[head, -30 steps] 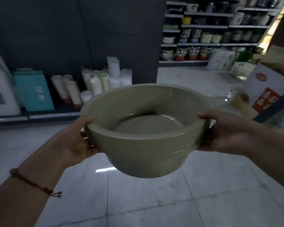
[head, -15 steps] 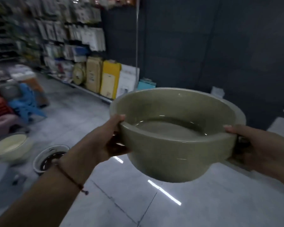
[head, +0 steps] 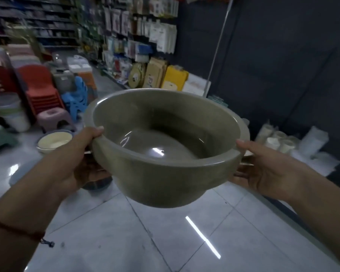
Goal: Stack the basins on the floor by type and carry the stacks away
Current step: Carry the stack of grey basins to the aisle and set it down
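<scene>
Olive-green basin (head: 165, 154) held in the air above the tiled floor (head: 145, 242), upright with its mouth tilted slightly toward the camera. Left hand (head: 75, 160) grasps the basin's left rim: the thumb lies over the top edge and the fingers (head: 92, 169) curl under the lip. Right hand (head: 263, 169) grasps the opposite rim in the same manner, thumb on top and fingers (head: 241, 173) tucked beneath the edge. The basin thus sits between the two sets of fingers, touching both. A red cord bracelet (head: 18, 230) circles the left wrist. Beyond the left fingers, on the floor, rests a cream basin (head: 54, 142); just below those fingers, partly hidden by the hand, is a dark-interior basin (head: 96, 184). Farther out on that side stand a mauve stool (head: 53, 118), a stack of red chairs (head: 41, 89) and blue chairs (head: 77, 95). Beyond the right fingers, white rolled goods (head: 279, 142) lie against a dark wall (head: 283, 55).
</scene>
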